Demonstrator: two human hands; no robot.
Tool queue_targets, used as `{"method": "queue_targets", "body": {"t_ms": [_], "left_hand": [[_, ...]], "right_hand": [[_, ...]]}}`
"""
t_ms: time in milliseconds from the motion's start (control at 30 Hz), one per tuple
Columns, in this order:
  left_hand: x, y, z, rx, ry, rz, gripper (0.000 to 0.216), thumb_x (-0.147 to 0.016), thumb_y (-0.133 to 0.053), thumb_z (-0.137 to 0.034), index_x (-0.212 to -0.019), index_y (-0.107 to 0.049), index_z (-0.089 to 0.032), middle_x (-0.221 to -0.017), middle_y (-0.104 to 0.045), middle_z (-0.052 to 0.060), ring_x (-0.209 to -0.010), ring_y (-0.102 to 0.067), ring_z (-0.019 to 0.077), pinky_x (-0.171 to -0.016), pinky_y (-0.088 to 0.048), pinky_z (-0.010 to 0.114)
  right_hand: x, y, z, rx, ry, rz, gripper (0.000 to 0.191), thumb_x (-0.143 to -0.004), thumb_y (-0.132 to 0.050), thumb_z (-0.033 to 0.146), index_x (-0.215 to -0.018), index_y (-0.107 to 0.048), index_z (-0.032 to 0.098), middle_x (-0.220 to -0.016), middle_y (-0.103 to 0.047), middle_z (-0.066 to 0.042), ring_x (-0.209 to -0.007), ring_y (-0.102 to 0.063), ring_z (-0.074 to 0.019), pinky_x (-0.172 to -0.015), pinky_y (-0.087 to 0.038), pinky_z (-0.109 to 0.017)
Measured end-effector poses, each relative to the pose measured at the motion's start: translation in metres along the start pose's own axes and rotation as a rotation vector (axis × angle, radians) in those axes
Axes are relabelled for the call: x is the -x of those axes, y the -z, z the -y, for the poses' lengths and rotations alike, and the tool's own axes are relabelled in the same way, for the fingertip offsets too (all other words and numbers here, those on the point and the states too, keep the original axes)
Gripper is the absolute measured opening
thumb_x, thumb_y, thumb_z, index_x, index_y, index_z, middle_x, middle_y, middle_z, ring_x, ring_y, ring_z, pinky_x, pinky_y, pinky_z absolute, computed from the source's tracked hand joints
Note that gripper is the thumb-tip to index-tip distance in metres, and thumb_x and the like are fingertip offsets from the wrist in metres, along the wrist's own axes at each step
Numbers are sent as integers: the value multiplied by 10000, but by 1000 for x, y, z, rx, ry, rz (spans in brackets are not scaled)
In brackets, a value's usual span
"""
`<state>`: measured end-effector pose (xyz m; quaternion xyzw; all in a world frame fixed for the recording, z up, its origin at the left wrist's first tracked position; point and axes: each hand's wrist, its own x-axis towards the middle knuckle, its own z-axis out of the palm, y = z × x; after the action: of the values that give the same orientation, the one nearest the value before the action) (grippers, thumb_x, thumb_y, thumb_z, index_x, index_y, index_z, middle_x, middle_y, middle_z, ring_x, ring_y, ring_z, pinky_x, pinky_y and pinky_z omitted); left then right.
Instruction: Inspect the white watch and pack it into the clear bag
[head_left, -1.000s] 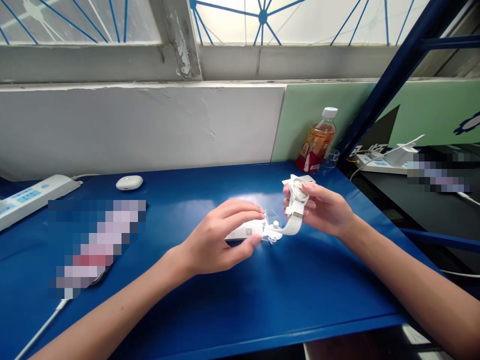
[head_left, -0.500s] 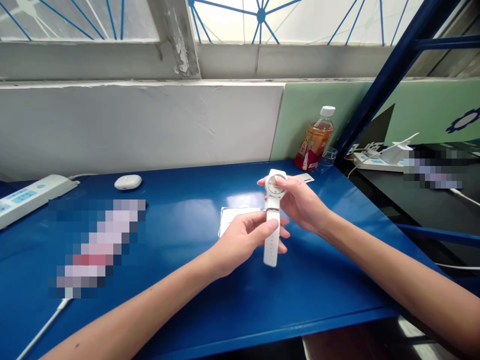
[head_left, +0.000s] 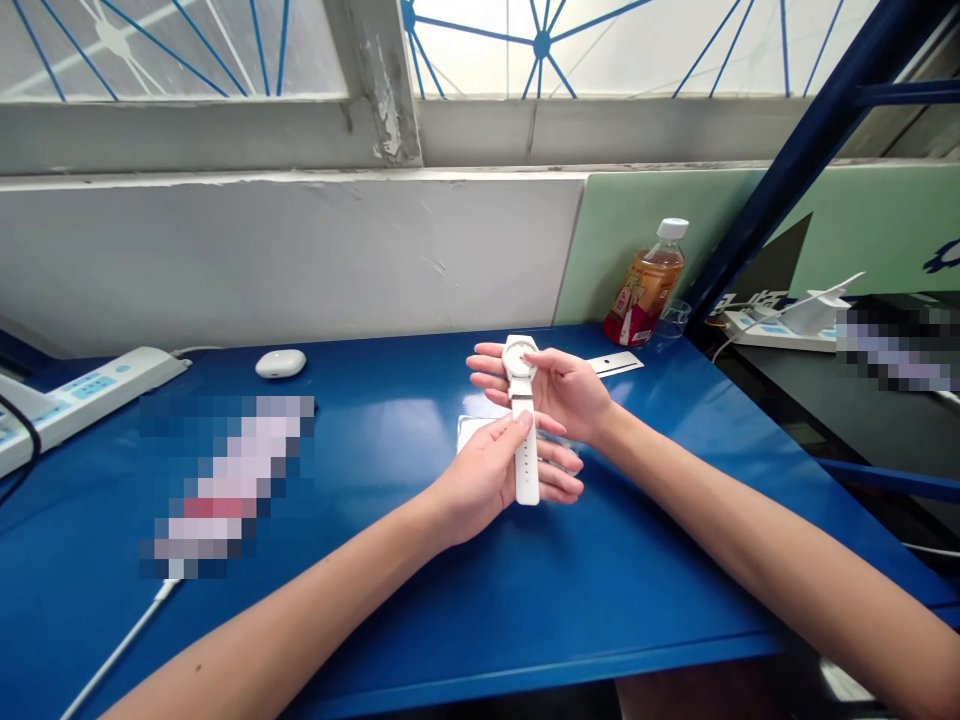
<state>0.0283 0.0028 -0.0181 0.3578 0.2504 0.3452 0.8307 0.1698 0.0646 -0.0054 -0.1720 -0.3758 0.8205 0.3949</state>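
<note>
A white wristwatch (head_left: 523,400) with a round face and a white strap is held upright over the blue table (head_left: 390,590). My right hand (head_left: 559,395) grips the watch at its face, fingers behind it. My left hand (head_left: 480,480) pinches the lower strap between thumb and fingers. A white flat packet (head_left: 471,432) lies on the table just behind my left hand.
A bottle of amber drink (head_left: 647,285) stands at the back right, a white card (head_left: 616,363) beside it. A white earbud case (head_left: 280,363) and a power strip (head_left: 82,392) lie at the back left. A white cable (head_left: 120,650) runs off the front left.
Both hands lifted the watch off the packet and straightened it. The left hand shifted from the packet to the strap; the watch now stands upright with its face towards me.
</note>
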Motion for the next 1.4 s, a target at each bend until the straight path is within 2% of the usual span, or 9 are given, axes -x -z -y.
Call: {"method": "queue_targets", "body": {"t_ms": [200,333,533,700,900,1067,1200,1400], "left_hand": [[2,-4,1,13,76,21,345,-1050,-390,-333,-997,-619,-80,-876,-734,153,-735,-746,218,-729,-586,355],[3,-6,-2,0,79,35,311,-1026,-454,-309,-1000,-645,-64,-948,-734,176,-803,-750,239,-793,-578,372],[1,-4,-1,-7,84,-38,323,-1032,-438,-288,-956,-652,-58,-909,-745,185,-798,-752,247,-815,-577,398],[0,-7,-3,-25,121,-83,347,-1049,-374,-242,-957,-642,-43,-902,-748,198,-773,-759,242,-769,-591,372],[1,-11,-4,-49,123,-123,338,-1048,-382,-237,-941,-633,-38,-883,-749,200,-744,-760,236,-735,-597,355],[2,-10,-4,-42,128,-124,345,-1049,-369,-230,-962,-638,-33,-903,-748,203,-752,-758,233,-743,-596,356],[3,-11,-4,-18,154,-78,378,-1059,-339,-264,-997,-634,-37,-916,-746,201,-785,-762,249,-775,-594,380],[4,-10,-4,-16,189,-38,401,-1063,-310,-262,-1027,-637,-32,-945,-744,208,-826,-763,260,-804,-592,392]], "right_hand": [[11,-2,4,38,-1,48,399,-953,-354,278,-1262,-588,182,-1223,-714,-75,-1087,-687,-200,-1057,-458,-403],[14,-2,6,79,-4,16,412,-956,-339,304,-1228,-609,153,-1326,-658,-102,-1137,-665,-212,-1068,-447,-405],[14,1,4,101,29,64,449,-945,-331,353,-1238,-615,166,-1354,-640,-95,-1273,-578,-223,-1132,-370,-426],[14,-1,3,76,13,81,473,-947,-314,365,-1224,-619,133,-1350,-640,-120,-1273,-581,-233,-1144,-355,-425],[16,-5,4,47,10,84,482,-963,-301,362,-1212,-622,104,-1318,-659,-137,-1254,-598,-233,-1158,-336,-412],[15,-3,4,56,2,86,499,-983,-281,383,-1232,-619,112,-1324,-655,-137,-1228,-615,-238,-1136,-364,-426],[15,-1,3,52,-5,85,509,-1006,-266,405,-1263,-609,130,-1328,-655,-124,-1182,-642,-243,-1100,-404,-437],[15,0,4,13,-13,96,549,-1031,-196,369,-1276,-601,91,-1312,-661,-143,-1152,-656,-244,-1084,-419,-429]]}}
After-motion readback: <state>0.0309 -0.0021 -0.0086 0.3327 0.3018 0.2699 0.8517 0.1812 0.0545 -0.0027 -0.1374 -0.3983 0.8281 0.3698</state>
